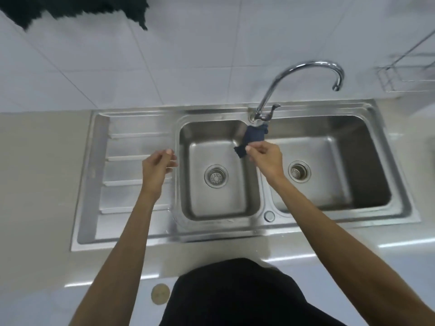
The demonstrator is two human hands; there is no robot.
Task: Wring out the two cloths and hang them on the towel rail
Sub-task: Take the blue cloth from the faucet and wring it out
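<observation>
Single head-worn view, steeply downward, close above the sink (131, 114).

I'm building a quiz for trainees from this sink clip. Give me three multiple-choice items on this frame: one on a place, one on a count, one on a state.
1. Where does the dark blue cloth lie?
A. On the draining board
B. Over the divider between the two basins, below the tap
C. On the floor

2. How many drain strainers show in the sink?
A. One
B. Two
C. Three

3. What is the right hand doing?
A. Pinching the cloth's lower edge
B. Turning the tap lever
C. Resting flat on the counter

Answers: 1 B, the cloth drapes over the ridge under the tap. 2 B, each basin has one strainer. 3 A, its fingertips close on the cloth, while the left hand holds nothing.
</observation>
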